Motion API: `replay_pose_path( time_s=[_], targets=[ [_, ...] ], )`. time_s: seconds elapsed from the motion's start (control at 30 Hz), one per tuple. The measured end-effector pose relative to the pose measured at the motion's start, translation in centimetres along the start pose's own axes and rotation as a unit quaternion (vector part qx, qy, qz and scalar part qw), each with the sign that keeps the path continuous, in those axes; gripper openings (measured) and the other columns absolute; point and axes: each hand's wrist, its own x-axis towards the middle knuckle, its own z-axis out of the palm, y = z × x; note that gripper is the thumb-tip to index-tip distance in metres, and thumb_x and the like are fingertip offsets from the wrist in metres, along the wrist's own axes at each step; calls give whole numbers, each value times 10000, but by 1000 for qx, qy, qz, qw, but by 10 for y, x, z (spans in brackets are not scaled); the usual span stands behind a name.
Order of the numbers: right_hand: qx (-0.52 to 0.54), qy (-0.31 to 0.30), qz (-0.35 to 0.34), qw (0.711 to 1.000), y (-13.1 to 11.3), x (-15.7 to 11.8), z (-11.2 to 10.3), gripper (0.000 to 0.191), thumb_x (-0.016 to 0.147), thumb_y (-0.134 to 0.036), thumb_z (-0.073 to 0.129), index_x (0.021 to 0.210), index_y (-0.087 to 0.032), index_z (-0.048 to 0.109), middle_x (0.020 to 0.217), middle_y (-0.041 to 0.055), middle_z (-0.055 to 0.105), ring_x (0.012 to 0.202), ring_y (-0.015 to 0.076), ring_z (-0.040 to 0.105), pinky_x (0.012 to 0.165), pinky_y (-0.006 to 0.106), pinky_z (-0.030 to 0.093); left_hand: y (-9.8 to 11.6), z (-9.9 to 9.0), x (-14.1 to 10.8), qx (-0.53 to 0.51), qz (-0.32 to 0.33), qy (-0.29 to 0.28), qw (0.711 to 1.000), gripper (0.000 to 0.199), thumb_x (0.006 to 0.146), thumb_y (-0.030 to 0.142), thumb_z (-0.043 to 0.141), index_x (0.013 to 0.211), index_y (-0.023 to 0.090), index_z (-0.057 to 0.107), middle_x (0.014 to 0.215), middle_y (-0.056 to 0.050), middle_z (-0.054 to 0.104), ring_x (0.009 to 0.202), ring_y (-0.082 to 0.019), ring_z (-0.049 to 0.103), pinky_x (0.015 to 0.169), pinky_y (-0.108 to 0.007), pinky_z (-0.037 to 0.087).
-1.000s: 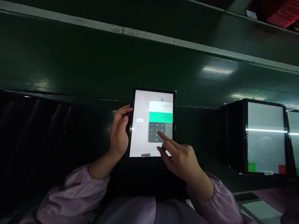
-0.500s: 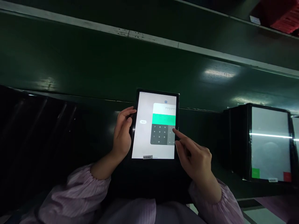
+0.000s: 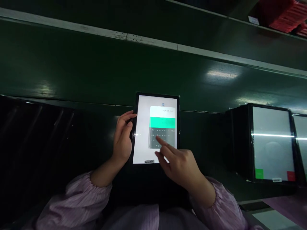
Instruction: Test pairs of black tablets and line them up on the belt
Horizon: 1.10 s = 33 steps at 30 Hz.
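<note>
A black-framed tablet [image 3: 141,137] is lit at the centre, showing a calculator card with a green band and dark keys on a pale background. A small barcode label [image 3: 149,162] is at its lower edge. My left hand [image 3: 123,137] grips the tablet's left edge, thumb at the frame. Over the lower right of the screen is my right hand [image 3: 179,159], its index finger extended to the keypad and thumb apart, holding nothing. The hand covers part of the keys.
More tablets [image 3: 273,147] stand at the right, one with green and red corner squares on its screen. Red items [image 3: 285,16] lie at the top right. Dark slatted objects [image 3: 35,143] are at the left. A pale rail [image 3: 153,41] crosses the green surface.
My right index finger has moved left across the screen. The calculator card has shifted left, its digits now look doubled, and the small white button beside it is gone. My left hand keeps its hold.
</note>
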Motion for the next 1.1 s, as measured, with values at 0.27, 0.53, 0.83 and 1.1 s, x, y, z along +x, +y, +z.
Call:
replay_pose_path(
  time_s=[0.27,0.53,0.83,1.1],
  targets=[
    [38,72,51,995,10,3,-16,338,1098,-183,508,826,-169,708,1142,117,846,365,38,517,394,229,437,0,-2,1,8,1,-5,1000,232,946,425,585,1030,267,733,1328,-82,685,1387,-306,562,1189,-444,419],
    [41,42,53,997,12,3,-13,367,1101,-182,497,783,-184,680,1208,122,828,343,33,495,359,228,405,1,0,0,6,-5,-4,1000,264,957,476,579,1041,271,723,1344,-81,668,1371,-322,572,1178,-472,441],
    [70,57,50,995,12,2,-14,359,1100,-174,489,772,-190,634,1196,140,827,331,21,431,345,218,397,1,-1,2,9,3,-3,1000,251,950,449,578,1019,285,755,1312,-77,682,1384,-331,551,1184,-497,441],
    [94,58,49,993,12,0,-16,334,1085,-176,508,778,-192,637,1216,152,821,345,32,461,357,225,428,1,0,1,10,13,-4,1000,264,969,466,561,1029,287,747,1312,-80,672,1388,-335,540,1198,-509,426]
  ],
)
